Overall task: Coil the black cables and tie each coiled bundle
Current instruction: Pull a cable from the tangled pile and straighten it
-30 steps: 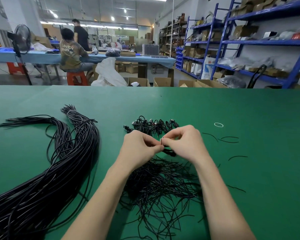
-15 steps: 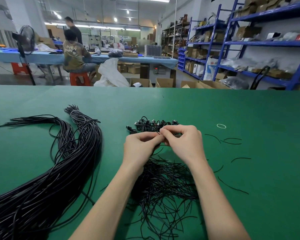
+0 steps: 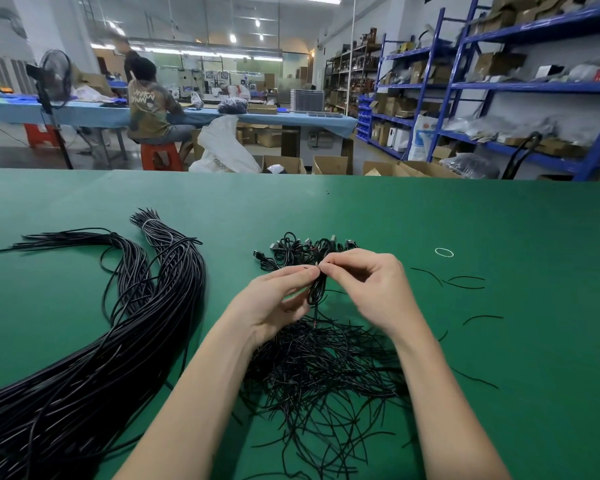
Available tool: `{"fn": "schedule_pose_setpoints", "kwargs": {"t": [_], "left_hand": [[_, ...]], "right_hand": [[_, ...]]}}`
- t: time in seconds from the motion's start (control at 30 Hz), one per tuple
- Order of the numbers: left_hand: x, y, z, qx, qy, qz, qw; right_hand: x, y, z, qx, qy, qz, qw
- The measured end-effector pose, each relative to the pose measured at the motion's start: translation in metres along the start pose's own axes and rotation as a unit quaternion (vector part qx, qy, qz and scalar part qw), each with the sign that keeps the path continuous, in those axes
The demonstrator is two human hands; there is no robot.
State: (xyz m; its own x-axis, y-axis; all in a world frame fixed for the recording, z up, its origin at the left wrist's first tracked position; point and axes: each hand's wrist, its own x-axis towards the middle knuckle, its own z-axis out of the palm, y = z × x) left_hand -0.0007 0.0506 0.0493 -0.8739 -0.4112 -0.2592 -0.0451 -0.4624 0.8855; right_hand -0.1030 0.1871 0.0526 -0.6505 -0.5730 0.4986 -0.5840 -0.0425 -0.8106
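Above the green worktop (image 3: 430,216), left hand (image 3: 274,299) and right hand (image 3: 368,285) both pinching a small coiled cable (image 3: 316,289), seemingly twisting its tie.

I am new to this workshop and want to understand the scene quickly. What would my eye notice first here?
First, the two hands at the centre: the left hand and the right hand pinch a small coiled cable between their fingertips. On the left of the green table lies a thick bundle of long black cables. Below the hands sits a tangled pile of thin ties, and a heap of finished coils lies just beyond.
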Motion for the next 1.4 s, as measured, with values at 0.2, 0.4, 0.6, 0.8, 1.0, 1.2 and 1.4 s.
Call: {"fn": "schedule_pose_setpoints", "kwargs": {"t": [0.2, 0.4, 0.6, 0.8, 1.0, 1.2, 1.4], "left_hand": [[0.0, -0.007, 0.01, -0.104, -0.049, -0.002, 0.993], [-0.003, -0.003, 0.013, -0.205, -0.069, -0.067, 0.974], [-0.002, -0.005, 0.015, -0.252, -0.065, -0.066, 0.963], [0.002, -0.001, 0.01, -0.145, -0.017, 0.012, 0.989], [0.0, 0.003, 0.007, -0.067, -0.006, 0.043, 0.997], [-0.007, 0.012, 0.006, -0.108, -0.029, 0.019, 0.994], [-0.008, 0.012, 0.01, -0.178, -0.012, 0.003, 0.984]], "right_hand": [[0.001, 0.001, -0.007, 0.052, -0.012, 0.002, 0.999], [0.001, 0.003, -0.007, 0.1, -0.024, 0.018, 0.995], [0.004, -0.002, -0.005, 0.08, -0.024, 0.071, 0.994], [0.005, -0.017, -0.009, -0.092, -0.036, 0.015, 0.995], [0.006, -0.023, -0.005, -0.138, -0.018, -0.011, 0.99], [0.006, -0.024, -0.003, -0.079, -0.002, -0.003, 0.997], [0.006, -0.028, 0.0, -0.118, 0.001, -0.062, 0.991]]}}
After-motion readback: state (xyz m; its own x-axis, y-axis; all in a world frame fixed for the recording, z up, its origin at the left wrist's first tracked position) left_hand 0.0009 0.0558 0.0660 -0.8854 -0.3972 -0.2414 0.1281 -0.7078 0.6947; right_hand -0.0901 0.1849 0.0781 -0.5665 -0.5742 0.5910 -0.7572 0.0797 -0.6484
